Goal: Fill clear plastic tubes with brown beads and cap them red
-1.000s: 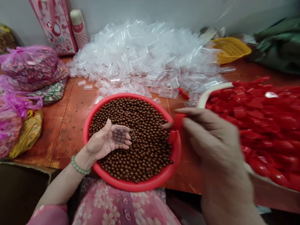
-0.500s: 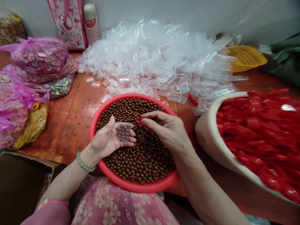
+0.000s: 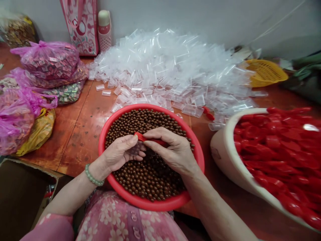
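Note:
My left hand (image 3: 120, 152) holds a small clear plastic container (image 3: 135, 148) with brown balls inside, its thumb up at the container's top end. Pinched in my right hand (image 3: 173, 147) is a red plastic cap (image 3: 141, 136), which meets the top of the container. Part of the red piece runs back under the right fingers. Both hands are over a red basin (image 3: 200, 157) of glossy brown balls (image 3: 147, 182). The fingers partly cover the container.
Behind the basin lies a big heap of clear plastic containers (image 3: 173, 63). A white tub (image 3: 220, 144) of red caps (image 3: 278, 147) stands at right. Filled pink bags (image 3: 50, 63) sit at left, above an open cardboard box (image 3: 20, 194). A yellow basket (image 3: 268, 73) is far right.
My right hand has brought the red cap left onto the container's top end. The left thumb has closed over it. The view has shifted slightly.

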Demonstrator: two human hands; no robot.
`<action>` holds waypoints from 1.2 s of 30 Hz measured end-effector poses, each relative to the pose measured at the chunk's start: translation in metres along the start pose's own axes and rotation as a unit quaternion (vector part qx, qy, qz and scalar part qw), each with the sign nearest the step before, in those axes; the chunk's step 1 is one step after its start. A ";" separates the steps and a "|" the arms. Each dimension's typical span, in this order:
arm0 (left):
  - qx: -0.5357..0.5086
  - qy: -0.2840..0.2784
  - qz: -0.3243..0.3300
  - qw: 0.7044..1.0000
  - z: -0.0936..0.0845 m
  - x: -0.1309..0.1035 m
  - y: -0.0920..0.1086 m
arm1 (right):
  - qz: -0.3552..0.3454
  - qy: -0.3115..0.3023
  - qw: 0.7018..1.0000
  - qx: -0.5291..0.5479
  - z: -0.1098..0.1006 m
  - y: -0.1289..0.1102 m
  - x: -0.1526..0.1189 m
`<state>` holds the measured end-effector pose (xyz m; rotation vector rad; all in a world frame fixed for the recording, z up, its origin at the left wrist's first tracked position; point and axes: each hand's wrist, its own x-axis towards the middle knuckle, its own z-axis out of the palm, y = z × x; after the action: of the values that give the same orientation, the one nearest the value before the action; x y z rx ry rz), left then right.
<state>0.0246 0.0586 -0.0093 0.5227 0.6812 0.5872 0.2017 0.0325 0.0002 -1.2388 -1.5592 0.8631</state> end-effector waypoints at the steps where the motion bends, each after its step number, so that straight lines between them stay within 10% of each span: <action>1: 0.011 0.010 0.006 1.000 0.000 0.000 -0.001 | 0.008 -0.005 1.000 0.005 0.000 -0.001 -0.001; 13: 0.026 0.038 0.000 0.999 0.002 0.006 0.003 | 0.196 0.079 0.938 0.276 0.008 -0.002 0.016; 26: 0.024 0.035 -0.065 0.997 -0.002 0.009 0.003 | 0.090 -0.086 0.992 -0.001 0.005 0.002 0.028; 36: 0.016 0.025 -0.053 0.998 -0.004 0.011 0.003 | 0.102 -0.094 0.989 0.051 0.009 0.000 0.033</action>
<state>0.0276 0.0692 -0.0147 0.5000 0.7630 0.4911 0.1910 0.0653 0.0048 -1.2889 -1.5296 1.2068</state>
